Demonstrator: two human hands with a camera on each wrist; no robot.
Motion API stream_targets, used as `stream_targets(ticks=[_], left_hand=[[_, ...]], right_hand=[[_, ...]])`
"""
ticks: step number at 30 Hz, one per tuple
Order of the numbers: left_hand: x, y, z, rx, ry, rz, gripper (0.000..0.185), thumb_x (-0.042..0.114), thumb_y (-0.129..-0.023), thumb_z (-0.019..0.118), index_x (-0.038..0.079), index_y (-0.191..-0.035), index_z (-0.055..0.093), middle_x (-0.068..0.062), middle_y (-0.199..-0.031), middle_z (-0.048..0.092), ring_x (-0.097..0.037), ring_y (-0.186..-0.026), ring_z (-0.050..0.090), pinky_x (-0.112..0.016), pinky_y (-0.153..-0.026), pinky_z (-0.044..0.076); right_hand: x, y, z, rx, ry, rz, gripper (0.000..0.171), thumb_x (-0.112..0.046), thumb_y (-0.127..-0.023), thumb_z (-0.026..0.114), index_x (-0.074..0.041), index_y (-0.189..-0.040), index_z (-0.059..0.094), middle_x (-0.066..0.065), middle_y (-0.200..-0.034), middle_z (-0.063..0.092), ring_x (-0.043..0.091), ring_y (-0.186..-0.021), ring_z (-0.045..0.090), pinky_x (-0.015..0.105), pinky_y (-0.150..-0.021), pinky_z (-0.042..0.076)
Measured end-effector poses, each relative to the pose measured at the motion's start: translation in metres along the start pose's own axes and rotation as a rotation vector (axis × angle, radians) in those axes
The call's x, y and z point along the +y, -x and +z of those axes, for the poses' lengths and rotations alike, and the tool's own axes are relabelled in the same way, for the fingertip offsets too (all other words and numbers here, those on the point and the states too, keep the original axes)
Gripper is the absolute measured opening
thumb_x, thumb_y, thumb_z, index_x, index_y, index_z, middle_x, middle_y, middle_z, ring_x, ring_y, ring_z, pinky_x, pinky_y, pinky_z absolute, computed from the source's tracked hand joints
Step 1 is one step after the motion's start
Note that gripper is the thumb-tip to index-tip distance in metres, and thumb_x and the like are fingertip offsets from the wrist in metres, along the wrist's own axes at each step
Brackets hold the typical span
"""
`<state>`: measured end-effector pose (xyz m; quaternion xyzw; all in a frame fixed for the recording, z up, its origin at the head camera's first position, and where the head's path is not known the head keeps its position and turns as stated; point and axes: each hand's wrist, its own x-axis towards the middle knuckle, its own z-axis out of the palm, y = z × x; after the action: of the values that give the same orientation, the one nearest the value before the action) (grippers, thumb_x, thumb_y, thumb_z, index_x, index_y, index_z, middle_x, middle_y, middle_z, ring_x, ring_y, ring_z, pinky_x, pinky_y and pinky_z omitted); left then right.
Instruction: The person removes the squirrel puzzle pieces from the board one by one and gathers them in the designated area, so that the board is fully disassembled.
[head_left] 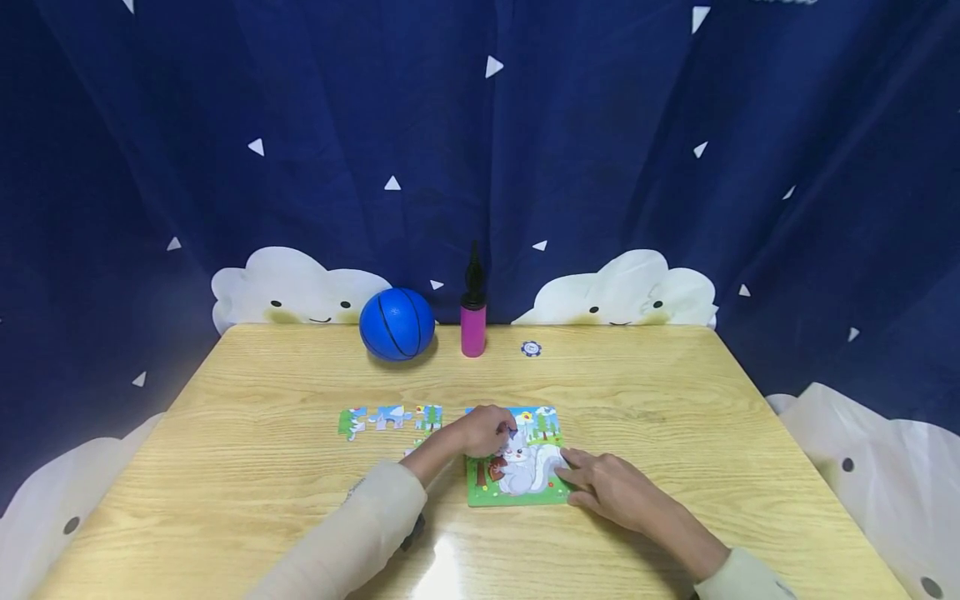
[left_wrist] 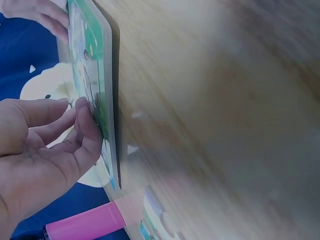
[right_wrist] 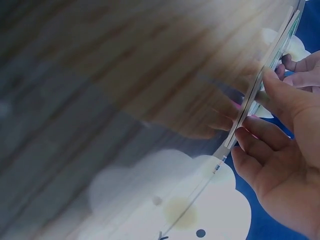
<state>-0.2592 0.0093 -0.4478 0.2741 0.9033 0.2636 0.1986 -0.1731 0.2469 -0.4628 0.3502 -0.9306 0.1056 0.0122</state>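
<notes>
A flat jigsaw puzzle [head_left: 534,471] with a grey squirrel picture lies on the table between the hands. My left hand [head_left: 483,429] is over its upper left part, fingers bent and fingertips right at the picture. In the left wrist view, the thumb of that left hand [left_wrist: 55,145] stands a little apart from the fingers, with no piece showing between them. My right hand [head_left: 611,487] rests at the puzzle's right edge, fingers extended. The right wrist view shows the fingers and thumb of the right hand [right_wrist: 280,155] spread along that edge [right_wrist: 255,90].
Loose jigsaw pieces [head_left: 390,417] lie left of the puzzle, some partly hidden by the left arm. Toward the back stand a blue ball [head_left: 397,325] and a pink hand pump [head_left: 473,331] with a black top. A poker chip [head_left: 531,348] lies right of the pump.
</notes>
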Motion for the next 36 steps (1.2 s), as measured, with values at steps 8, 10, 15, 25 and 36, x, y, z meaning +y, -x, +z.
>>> stream_targets(ticks=[8,10,15,25,36], left_hand=[[-0.0003,0.0016,0.0005,0.006,0.077,-0.02,0.021,0.006,-0.095,0.049,0.005,-0.113,0.059,-0.008,-0.098,0.062,-0.016,-0.086,0.056,-0.031,-0.082,0.049],[-0.0002,0.0022,0.0001,0.004,0.114,-0.029,0.02,0.007,-0.096,0.049,0.005,-0.113,0.057,-0.007,-0.097,0.061,-0.014,-0.081,0.056,-0.03,-0.078,0.048],[0.0006,0.0037,-0.002,-0.013,0.175,-0.035,0.022,0.006,-0.096,0.048,0.004,-0.116,0.056,-0.008,-0.095,0.061,-0.015,-0.074,0.059,-0.026,-0.07,0.048],[0.0021,0.0029,-0.0006,0.049,0.278,-0.01,0.017,0.001,-0.095,0.049,-0.001,-0.11,0.058,-0.015,-0.085,0.062,-0.025,-0.071,0.067,-0.028,-0.064,0.056],[0.0022,0.0004,-0.0024,0.162,0.168,0.037,0.009,0.01,-0.096,0.053,0.01,-0.095,0.062,-0.003,-0.091,0.064,-0.012,-0.08,0.056,-0.027,-0.077,0.048]], right_hand=[[0.0001,0.0004,0.0002,-0.002,-0.004,0.0,0.041,-0.026,-0.085,0.068,-0.005,-0.119,0.065,0.024,-0.128,0.057,0.035,-0.11,0.062,0.045,-0.088,0.052],[0.0001,0.0004,0.0003,0.0,-0.006,-0.001,0.041,-0.026,-0.085,0.068,-0.005,-0.119,0.065,0.024,-0.128,0.057,0.035,-0.11,0.062,0.045,-0.088,0.052],[0.0008,0.0005,0.001,0.01,-0.01,-0.004,0.041,-0.026,-0.084,0.068,-0.004,-0.118,0.065,0.024,-0.127,0.058,0.035,-0.109,0.063,0.045,-0.087,0.052],[0.0,0.0009,0.0009,0.013,-0.001,-0.006,0.04,-0.027,-0.084,0.068,-0.005,-0.118,0.066,0.023,-0.127,0.059,0.034,-0.108,0.063,0.045,-0.086,0.053],[0.0001,0.0008,-0.0001,0.014,0.001,-0.011,0.041,-0.026,-0.084,0.068,-0.005,-0.119,0.065,0.023,-0.127,0.058,0.034,-0.108,0.063,0.045,-0.086,0.052]])
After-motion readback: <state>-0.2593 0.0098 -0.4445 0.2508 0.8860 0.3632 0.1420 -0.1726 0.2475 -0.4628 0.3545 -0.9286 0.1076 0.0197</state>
